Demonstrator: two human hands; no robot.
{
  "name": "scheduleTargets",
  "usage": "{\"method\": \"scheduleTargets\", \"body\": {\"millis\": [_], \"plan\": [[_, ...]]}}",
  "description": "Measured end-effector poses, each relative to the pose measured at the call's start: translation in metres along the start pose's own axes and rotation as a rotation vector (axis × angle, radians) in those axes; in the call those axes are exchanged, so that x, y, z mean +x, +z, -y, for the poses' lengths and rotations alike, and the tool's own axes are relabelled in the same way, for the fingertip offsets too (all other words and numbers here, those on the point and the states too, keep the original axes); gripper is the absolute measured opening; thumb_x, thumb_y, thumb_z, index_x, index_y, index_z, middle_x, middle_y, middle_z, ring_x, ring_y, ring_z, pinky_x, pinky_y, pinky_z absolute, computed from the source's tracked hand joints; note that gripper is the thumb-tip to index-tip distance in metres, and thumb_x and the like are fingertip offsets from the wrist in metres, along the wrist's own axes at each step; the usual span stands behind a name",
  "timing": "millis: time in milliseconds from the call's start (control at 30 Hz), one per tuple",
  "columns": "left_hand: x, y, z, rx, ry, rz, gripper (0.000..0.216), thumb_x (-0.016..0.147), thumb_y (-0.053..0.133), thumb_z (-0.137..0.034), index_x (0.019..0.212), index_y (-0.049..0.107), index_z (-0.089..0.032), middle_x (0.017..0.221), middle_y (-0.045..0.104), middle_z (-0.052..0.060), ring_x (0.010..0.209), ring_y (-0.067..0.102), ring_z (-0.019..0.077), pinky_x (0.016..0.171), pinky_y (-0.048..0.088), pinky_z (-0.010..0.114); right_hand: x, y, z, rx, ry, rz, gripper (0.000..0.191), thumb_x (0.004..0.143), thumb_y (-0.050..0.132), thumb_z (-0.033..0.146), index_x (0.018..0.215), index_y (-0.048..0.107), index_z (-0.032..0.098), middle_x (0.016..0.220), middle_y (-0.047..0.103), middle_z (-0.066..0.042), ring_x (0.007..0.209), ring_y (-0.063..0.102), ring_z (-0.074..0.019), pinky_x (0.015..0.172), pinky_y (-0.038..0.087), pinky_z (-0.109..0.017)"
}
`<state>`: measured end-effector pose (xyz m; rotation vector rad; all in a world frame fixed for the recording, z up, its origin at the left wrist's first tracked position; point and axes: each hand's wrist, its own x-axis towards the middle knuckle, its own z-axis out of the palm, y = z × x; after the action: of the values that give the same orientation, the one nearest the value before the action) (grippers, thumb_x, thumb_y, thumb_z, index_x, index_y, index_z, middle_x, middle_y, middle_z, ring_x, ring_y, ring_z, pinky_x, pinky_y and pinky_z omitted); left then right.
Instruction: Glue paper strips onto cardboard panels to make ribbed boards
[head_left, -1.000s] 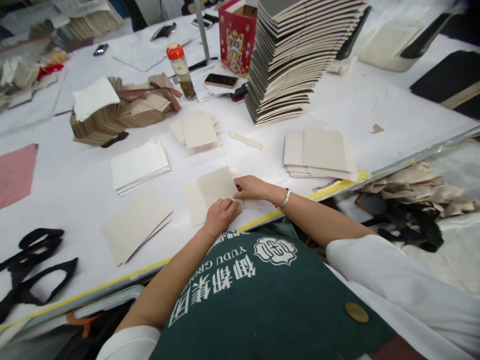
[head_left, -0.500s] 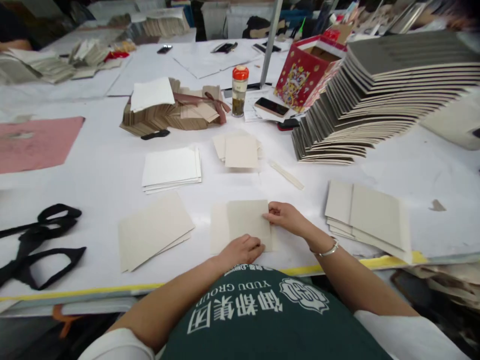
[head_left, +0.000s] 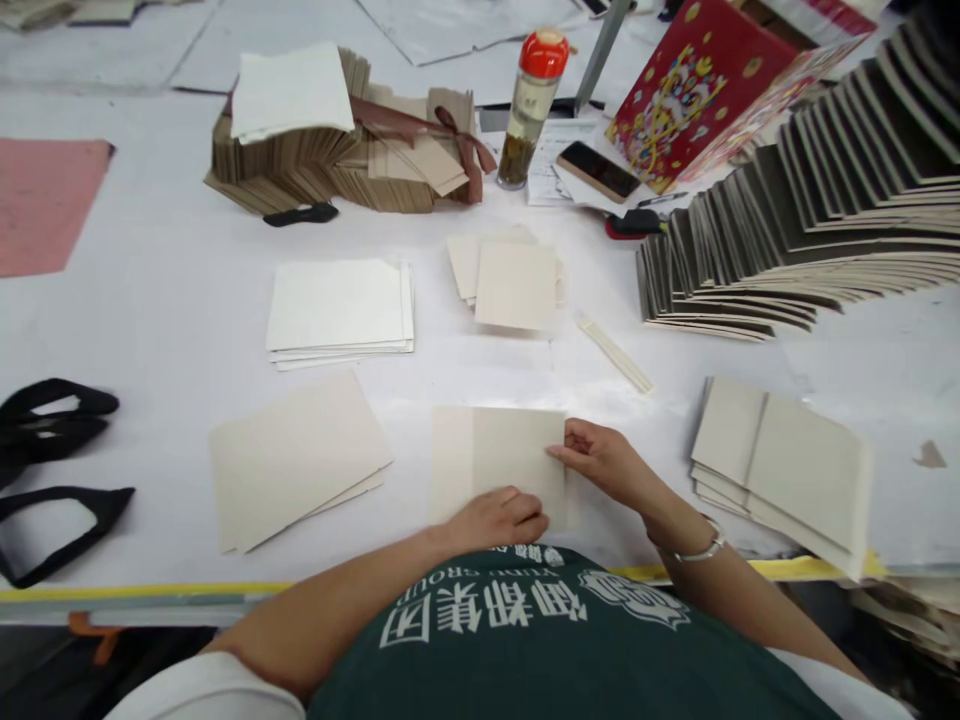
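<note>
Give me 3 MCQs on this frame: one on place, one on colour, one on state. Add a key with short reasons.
1. Where is the bottle?
A. beside the tied bundle of cards
B. on the pink sheet
C. at the table's near edge

2. What colour is the bottle's cap?
A. green
B. red-orange
C. white

3. What is the right hand doing?
A. lifted, empty
B. pinching the card's edge
C. holding the phone

Key: A, it stands just right of the bundle; B, the cap shows red-orange; B, fingertips meet the card's right edge, while the left hand presses its near edge.
</note>
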<state>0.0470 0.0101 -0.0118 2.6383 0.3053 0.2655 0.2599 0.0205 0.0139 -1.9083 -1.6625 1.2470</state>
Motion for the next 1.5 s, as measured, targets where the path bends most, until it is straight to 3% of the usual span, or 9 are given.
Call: {"method": "scheduleTargets", "body": {"millis": [167, 500, 733, 967, 1167, 1367, 1500], "plan": [[-0.001, -0.001, 0.001, -0.004, 0.009, -0.011, 0.025, 0.089, 0.035, -0.029, 0.104, 0.051, -0.016, 0.099, 0.056, 0.006, 0.079, 0.047, 0.0143, 0.069, 0.041, 0.024, 0.0, 0.002, 0.004, -0.033, -0.009, -0.015, 0.025, 0.076, 0.052, 0.035, 0.061, 0.039, 0.019, 0.053, 0.039, 0.006, 0.051, 0.036, -0.0083, 0.048, 0.029, -0.02], [0.0, -0.001, 0.0, -0.004, 0.008, -0.007, 0.024, 0.09, 0.034, -0.029, 0.103, 0.05, -0.016, 0.097, 0.055, 0.007, 0.079, 0.046, 0.0144, 0.07, 0.042, 0.025, -0.006, 0.001, 0.003, -0.055, -0.112, -0.029, 0.02, 0.079, 0.049, 0.036, 0.071, 0.054, 0.018, 0.058, 0.05, 0.003, 0.055, 0.045, -0.0102, 0.052, 0.035, -0.021], [0.002, -0.004, 0.0, -0.018, -0.009, 0.013, 0.026, 0.089, 0.035, -0.03, 0.102, 0.052, -0.016, 0.097, 0.056, 0.006, 0.078, 0.047, 0.015, 0.071, 0.042, 0.025, -0.003, 0.004, 0.007, -0.124, -0.052, -0.047, 0.018, 0.078, 0.049, 0.034, 0.068, 0.048, 0.019, 0.057, 0.052, 0.003, 0.054, 0.047, -0.0105, 0.052, 0.035, -0.021], [0.002, -0.003, 0.0, -0.055, -0.056, 0.044, 0.024, 0.089, 0.035, -0.028, 0.103, 0.051, -0.018, 0.1, 0.057, 0.005, 0.083, 0.051, 0.015, 0.074, 0.044, 0.025, -0.001, 0.001, 0.023, -0.403, -0.013, -0.049, 0.02, 0.078, 0.047, 0.032, 0.064, 0.038, 0.02, 0.057, 0.052, 0.002, 0.052, 0.047, -0.0117, 0.05, 0.032, -0.022], [0.006, 0.001, 0.002, -0.116, -0.222, -0.076, 0.027, 0.088, 0.034, -0.027, 0.108, 0.047, -0.013, 0.116, 0.05, 0.012, 0.105, 0.048, 0.0161, 0.086, 0.043, 0.026, 0.003, 0.003, 0.033, -0.72, 0.013, 0.016, 0.014, 0.081, 0.045, 0.032, 0.08, 0.046, 0.018, 0.073, 0.06, -0.005, 0.065, 0.057, -0.0166, 0.055, 0.034, -0.025], [0.014, -0.013, 0.006, 0.155, -0.2, -0.055, 0.032, 0.088, 0.036, -0.033, 0.108, 0.05, -0.012, 0.11, 0.057, 0.012, 0.092, 0.055, 0.0211, 0.076, 0.047, 0.034, 0.003, 0.001, 0.041, -0.854, 0.036, 0.023, 0.024, 0.084, 0.042, 0.036, 0.093, 0.048, 0.016, 0.083, 0.063, -0.009, 0.071, 0.061, -0.0213, 0.054, 0.035, -0.026], [0.017, -0.017, 0.013, 0.293, -0.214, -0.167, 0.049, 0.083, 0.041, -0.046, 0.119, 0.045, -0.012, 0.124, 0.049, 0.014, 0.115, 0.042, 0.0282, 0.095, 0.033, 0.047, 0.006, -0.004, 0.035, -0.741, 0.066, 0.019, 0.03, 0.081, 0.045, 0.047, 0.088, 0.051, 0.018, 0.079, 0.064, -0.007, 0.073, 0.061, -0.0207, 0.056, 0.036, -0.026]]}}
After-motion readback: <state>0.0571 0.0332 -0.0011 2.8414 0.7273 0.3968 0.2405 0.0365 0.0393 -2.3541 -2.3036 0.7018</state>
